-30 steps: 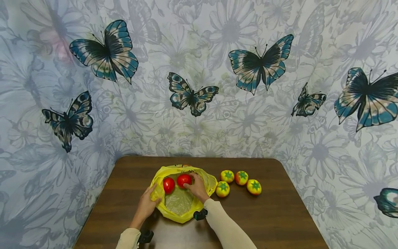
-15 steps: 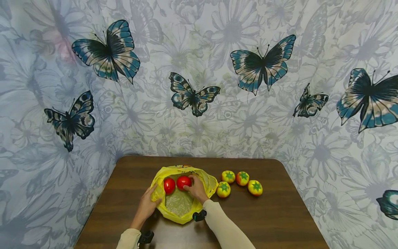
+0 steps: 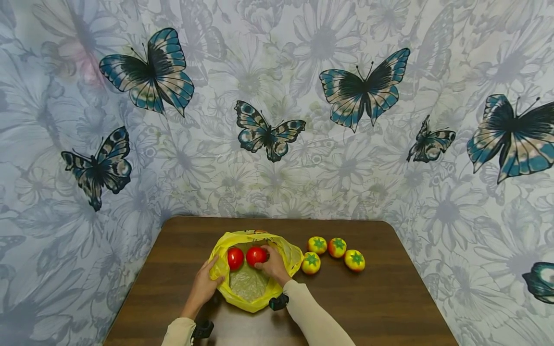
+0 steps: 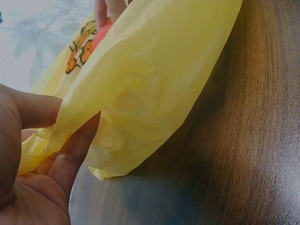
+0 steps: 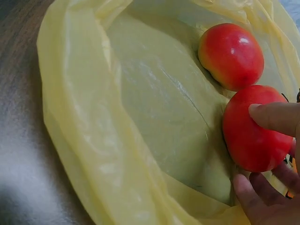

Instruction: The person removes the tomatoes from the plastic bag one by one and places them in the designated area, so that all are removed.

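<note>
A yellow plastic bag (image 3: 242, 302) lies on the table with its mouth spread wide. My left hand (image 3: 204, 282) holds its left edge; in the left wrist view the film of the bag (image 4: 140, 93) passes between thumb and fingers. Inside, toward the back, one red tomato (image 3: 235, 258) rests on the left. Beside it is a second red tomato (image 3: 254, 256), gripped by my right hand (image 3: 275, 265) reaching in over the right edge. The right wrist view has the thumb on top of this tomato (image 5: 255, 136), fingers around its far side, close against the other tomato (image 5: 232, 56).
Right of the bag, several yellow-and-red tomatoes with green star tops stand in a loose group, the nearest tomato (image 3: 310, 263) close to the bag's edge. The brown wooden table (image 3: 368, 307) backs onto a butterfly-patterned wall (image 3: 277, 192).
My right hand has lowered slightly toward me with its tomato inside the bag. The left hand keeps its hold at the bag's edge.
</note>
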{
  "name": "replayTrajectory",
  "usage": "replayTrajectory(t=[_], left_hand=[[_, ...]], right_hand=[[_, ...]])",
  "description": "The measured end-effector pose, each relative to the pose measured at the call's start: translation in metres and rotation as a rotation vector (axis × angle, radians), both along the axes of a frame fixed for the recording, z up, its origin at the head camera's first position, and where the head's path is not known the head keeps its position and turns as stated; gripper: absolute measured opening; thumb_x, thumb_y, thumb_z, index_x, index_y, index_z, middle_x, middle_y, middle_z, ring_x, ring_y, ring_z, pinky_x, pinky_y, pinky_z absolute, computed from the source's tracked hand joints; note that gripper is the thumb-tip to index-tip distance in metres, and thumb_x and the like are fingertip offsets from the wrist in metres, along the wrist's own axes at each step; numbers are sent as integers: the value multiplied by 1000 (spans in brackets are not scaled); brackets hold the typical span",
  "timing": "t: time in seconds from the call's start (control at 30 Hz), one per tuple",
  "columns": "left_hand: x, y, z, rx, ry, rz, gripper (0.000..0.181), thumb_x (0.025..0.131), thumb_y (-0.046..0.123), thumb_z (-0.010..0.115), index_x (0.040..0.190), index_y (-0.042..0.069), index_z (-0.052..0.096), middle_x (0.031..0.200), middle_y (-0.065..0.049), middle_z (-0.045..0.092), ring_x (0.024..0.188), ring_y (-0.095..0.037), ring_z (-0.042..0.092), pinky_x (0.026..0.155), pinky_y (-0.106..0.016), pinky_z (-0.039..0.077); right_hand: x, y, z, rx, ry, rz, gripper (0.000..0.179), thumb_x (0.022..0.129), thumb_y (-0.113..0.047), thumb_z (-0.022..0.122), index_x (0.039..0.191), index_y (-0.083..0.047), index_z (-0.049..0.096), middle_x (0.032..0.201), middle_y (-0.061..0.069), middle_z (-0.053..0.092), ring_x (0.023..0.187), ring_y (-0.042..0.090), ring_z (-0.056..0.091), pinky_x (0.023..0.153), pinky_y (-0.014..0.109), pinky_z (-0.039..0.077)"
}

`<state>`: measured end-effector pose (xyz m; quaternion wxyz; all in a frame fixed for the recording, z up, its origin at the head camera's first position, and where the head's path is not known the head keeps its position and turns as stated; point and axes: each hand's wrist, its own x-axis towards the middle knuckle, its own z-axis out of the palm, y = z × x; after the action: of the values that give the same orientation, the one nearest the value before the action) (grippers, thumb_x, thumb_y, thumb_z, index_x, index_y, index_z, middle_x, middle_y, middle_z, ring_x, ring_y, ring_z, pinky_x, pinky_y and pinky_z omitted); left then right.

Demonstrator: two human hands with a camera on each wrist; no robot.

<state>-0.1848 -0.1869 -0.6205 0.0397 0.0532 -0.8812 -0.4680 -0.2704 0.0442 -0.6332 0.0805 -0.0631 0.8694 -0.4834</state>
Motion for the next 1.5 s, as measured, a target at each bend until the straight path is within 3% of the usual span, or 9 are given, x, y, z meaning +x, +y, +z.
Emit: replayTrajectory(t=[0.53,0.77,1.17,1.5], left_hand=[[1,2,-1,15,-11,-3,71,82,-1,70,147,1,42,151,-29,38,137,-48,39,111,-60,35],[-1,1,-1,7,18,1,71,81,-2,72,146,0,43,150,-30,39,136,-48,41,109,-60,37],[-1,1,-2,16,11,-7,71,81,-2,71,147,0,43,152,-30,36,138,-48,37,112,-60,33],[-1,0,-3,21,-4,-8,72,81,0,71,147,1,42,153,-29,35,140,-48,36,113,-60,32]], right_hand=[[9,4,-1,-92,-91,-11,56,77,-19,83,126,-11,57,127,15,62,116,34,61,95,49,53],[10,3,1,-91,-65,-7,60,79,-23,82,132,-14,56,129,14,61,114,32,61,89,46,56],[21,1,14,-91,-17,-30,61,79,-27,82,133,-12,57,131,14,57,113,30,58,94,48,53],[35,5,26,-226,-57,-27,61,80,-30,81,134,-20,56,131,11,59,109,25,60,86,41,56]])
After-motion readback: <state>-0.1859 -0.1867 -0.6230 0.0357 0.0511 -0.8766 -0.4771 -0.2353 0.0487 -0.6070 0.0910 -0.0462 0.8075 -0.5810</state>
